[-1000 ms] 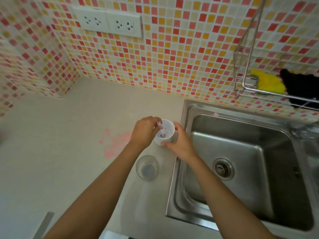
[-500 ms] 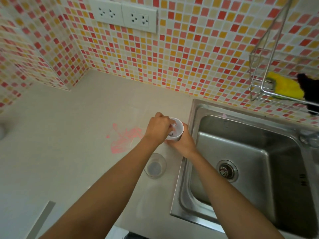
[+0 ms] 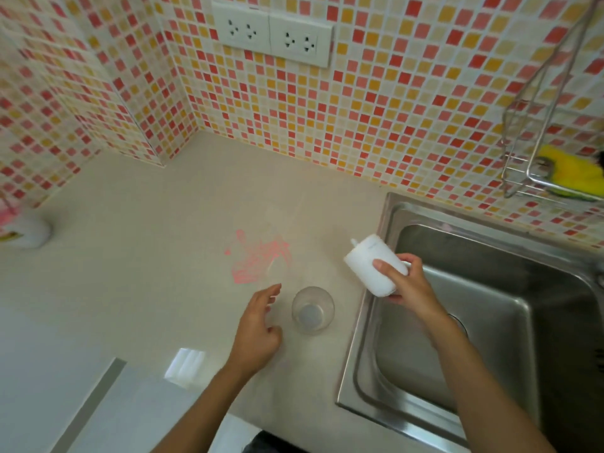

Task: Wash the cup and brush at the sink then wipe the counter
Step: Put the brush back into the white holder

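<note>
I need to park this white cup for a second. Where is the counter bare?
The widest bare counter lies between the white bottle, the tiled corner and the pink stain. Another strip runs behind the stain to the back wall. It is crowded near the sink rim, where the clear glass and the left hand sit close together.

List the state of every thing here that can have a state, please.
white cup: tilted, held in the air at the sink's left rim.
right hand: grips the white cup.
left hand: open, empty, beside the clear glass.
clear glass: upright on the counter, not held.
counter: pink stain, not wiped.
sockets: nothing plugged in.
yellow sponge: lies in the wire rack.
</note>
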A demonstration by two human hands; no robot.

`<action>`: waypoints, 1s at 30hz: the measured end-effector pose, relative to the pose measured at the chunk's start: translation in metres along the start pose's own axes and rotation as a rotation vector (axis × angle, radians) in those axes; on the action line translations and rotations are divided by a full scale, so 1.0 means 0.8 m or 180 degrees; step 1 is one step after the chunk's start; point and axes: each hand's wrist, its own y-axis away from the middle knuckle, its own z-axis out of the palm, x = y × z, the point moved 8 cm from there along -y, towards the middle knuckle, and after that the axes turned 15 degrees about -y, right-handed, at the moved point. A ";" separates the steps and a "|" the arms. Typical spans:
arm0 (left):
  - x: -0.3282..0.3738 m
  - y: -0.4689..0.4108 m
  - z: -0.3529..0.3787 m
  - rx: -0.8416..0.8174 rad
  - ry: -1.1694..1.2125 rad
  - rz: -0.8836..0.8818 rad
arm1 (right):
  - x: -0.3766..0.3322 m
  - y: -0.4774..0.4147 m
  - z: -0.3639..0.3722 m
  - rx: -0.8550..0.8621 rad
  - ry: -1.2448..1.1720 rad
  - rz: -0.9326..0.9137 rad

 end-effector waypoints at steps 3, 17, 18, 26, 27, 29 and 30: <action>0.002 0.015 0.040 -0.0482 -0.0119 0.0202 | -0.013 0.019 -0.012 -0.0115 0.0180 -0.0080; 0.064 -0.067 0.074 -0.0214 0.0394 0.0263 | -0.099 0.080 0.092 -0.0671 0.2647 -0.1343; 0.068 -0.070 0.075 -0.0212 0.0364 0.0293 | -0.097 0.079 0.103 -0.0657 0.2825 -0.1432; 0.054 -0.063 0.075 -0.0423 0.0175 0.0209 | -0.060 0.068 0.136 -0.0769 0.3219 -0.1671; 0.051 -0.060 0.074 -0.0414 0.0205 0.0187 | -0.051 0.064 0.134 -0.0821 0.3072 -0.1583; 0.049 -0.057 0.071 -0.0349 0.0321 0.0225 | -0.040 0.059 0.132 -0.0902 0.2641 -0.1455; 0.052 -0.057 0.068 -0.0316 0.0368 0.0294 | -0.037 0.057 0.131 -0.0901 0.2434 -0.1392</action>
